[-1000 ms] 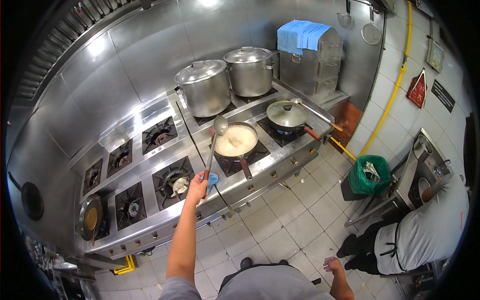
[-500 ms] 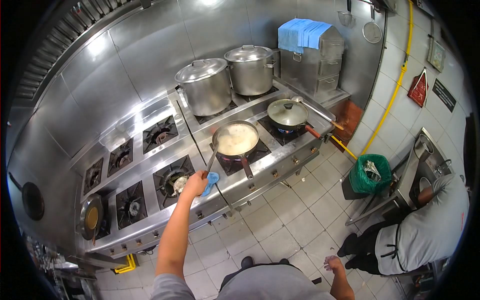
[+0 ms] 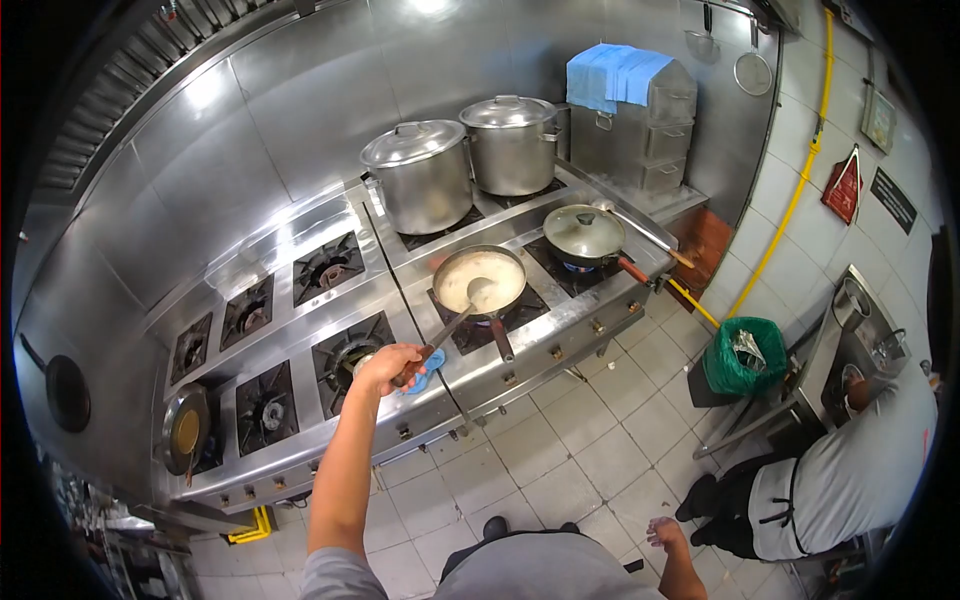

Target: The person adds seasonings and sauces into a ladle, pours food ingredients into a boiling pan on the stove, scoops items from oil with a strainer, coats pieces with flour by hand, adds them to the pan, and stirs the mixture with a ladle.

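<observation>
My left hand (image 3: 388, 368) is closed around the handle of a ladle (image 3: 450, 328). The ladle's bowl dips into a pale, cloudy liquid (image 3: 497, 272) inside a frying pan (image 3: 503, 340), which sits on a front burner with its handle toward me. Just beside and below my left hand, a blue cloth (image 3: 432, 366) lies on the stove's front edge. Low by my side hangs my right hand (image 3: 664, 532), holding nothing, its fingers loosely apart.
A lidded pan (image 3: 584, 233) sits over a flame to the right. Two big lidded pots (image 3: 421, 185) stand behind. At far left is another pan (image 3: 186, 430). A co-worker (image 3: 840, 470) leans over the sink at right, near a green-lined bin (image 3: 745, 360).
The ladle's bowl has moved from the pan's left side to the middle of the liquid. My left hand has turned and shifted slightly; my right hand stays low.
</observation>
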`<state>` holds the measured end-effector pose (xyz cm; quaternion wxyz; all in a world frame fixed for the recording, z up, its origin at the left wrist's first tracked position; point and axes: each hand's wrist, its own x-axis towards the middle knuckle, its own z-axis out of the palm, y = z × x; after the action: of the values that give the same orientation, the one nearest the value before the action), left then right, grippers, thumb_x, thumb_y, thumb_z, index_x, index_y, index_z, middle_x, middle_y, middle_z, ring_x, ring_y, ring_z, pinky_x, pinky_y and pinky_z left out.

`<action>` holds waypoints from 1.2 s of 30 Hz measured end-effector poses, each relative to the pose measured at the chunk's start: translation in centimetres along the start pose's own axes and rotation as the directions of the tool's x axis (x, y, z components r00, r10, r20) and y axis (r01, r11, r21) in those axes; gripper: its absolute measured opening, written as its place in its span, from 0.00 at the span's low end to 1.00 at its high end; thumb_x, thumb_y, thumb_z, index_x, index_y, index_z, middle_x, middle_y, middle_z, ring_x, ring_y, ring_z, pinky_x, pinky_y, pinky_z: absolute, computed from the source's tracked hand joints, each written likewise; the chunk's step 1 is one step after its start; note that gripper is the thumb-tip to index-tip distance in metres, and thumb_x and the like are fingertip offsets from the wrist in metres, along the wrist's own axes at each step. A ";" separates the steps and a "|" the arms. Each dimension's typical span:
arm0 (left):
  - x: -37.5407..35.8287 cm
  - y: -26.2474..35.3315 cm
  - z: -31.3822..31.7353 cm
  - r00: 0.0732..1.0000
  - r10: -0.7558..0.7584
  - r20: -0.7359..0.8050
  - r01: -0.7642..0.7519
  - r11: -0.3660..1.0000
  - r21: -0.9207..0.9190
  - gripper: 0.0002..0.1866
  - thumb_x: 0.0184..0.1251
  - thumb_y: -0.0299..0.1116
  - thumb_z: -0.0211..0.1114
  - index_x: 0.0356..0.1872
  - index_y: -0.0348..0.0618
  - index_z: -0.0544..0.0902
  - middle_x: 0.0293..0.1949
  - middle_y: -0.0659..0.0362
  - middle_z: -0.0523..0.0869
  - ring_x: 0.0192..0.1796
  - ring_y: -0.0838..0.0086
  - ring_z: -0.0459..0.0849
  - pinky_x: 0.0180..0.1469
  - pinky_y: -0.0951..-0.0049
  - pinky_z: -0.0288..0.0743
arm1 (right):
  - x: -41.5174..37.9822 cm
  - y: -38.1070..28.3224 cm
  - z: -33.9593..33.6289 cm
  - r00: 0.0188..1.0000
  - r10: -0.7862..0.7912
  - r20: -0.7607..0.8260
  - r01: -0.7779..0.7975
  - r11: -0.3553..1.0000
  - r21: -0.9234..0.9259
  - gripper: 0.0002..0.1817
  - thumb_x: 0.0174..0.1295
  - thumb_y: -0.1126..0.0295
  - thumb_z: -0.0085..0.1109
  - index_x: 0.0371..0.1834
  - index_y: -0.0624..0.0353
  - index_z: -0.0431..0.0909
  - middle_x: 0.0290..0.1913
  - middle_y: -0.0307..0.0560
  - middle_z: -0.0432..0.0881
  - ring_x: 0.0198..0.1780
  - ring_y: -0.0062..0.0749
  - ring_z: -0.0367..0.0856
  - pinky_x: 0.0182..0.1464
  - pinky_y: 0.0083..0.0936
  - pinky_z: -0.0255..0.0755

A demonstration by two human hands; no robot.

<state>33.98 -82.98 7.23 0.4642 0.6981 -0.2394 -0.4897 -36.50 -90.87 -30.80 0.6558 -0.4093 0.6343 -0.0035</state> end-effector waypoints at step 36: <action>6.3 -4.8 0.5 0.929 0.237 -0.283 -0.161 0.950 0.267 0.23 0.57 0.30 0.56 0.57 0.43 0.76 0.24 0.59 0.79 0.15 0.74 0.73 0.15 0.71 0.64 | -0.7 1.5 -1.3 0.996 0.075 0.049 -0.070 0.993 -0.092 0.16 0.67 0.63 0.47 0.54 0.57 0.73 0.46 0.49 0.82 0.35 0.41 0.84 0.33 0.33 0.77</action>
<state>35.55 -85.97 -0.01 0.4560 0.7894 -0.2903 -0.2908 -38.50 -90.18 -30.89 0.6528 -0.4152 0.6308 0.0599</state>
